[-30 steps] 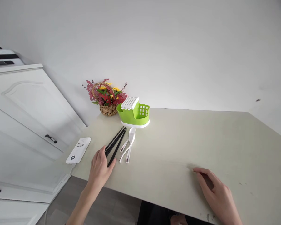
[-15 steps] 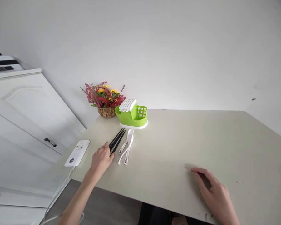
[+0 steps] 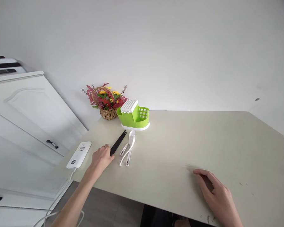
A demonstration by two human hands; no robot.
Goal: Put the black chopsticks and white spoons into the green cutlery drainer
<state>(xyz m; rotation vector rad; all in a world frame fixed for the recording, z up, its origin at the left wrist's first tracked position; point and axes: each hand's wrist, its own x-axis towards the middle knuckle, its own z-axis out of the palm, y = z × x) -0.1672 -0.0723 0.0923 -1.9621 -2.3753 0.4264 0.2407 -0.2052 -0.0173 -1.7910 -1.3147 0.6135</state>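
Note:
My left hand [image 3: 102,157] is closed around a bundle of black chopsticks [image 3: 118,142] on the table. Their far ends lie close together and point toward the green cutlery holder [image 3: 126,119]. Just right of them, several white spoons [image 3: 128,148] lie crossed over one another, untouched by either hand. My right hand [image 3: 213,192] rests on the tabletop at the right, loosely curved, with a gap between thumb and forefinger and nothing seen in it.
Behind the holder's left side stands a wicker basket [image 3: 109,113] of red and yellow flowers. A white power bank [image 3: 79,154] with a cable lies at the table's left edge. White cabinets [image 3: 26,126] stand at the left, and a wall borders the table's back.
The chopsticks, fanned apart before, are now drawn together into a tight bundle in my left hand. My right hand has stayed where it was.

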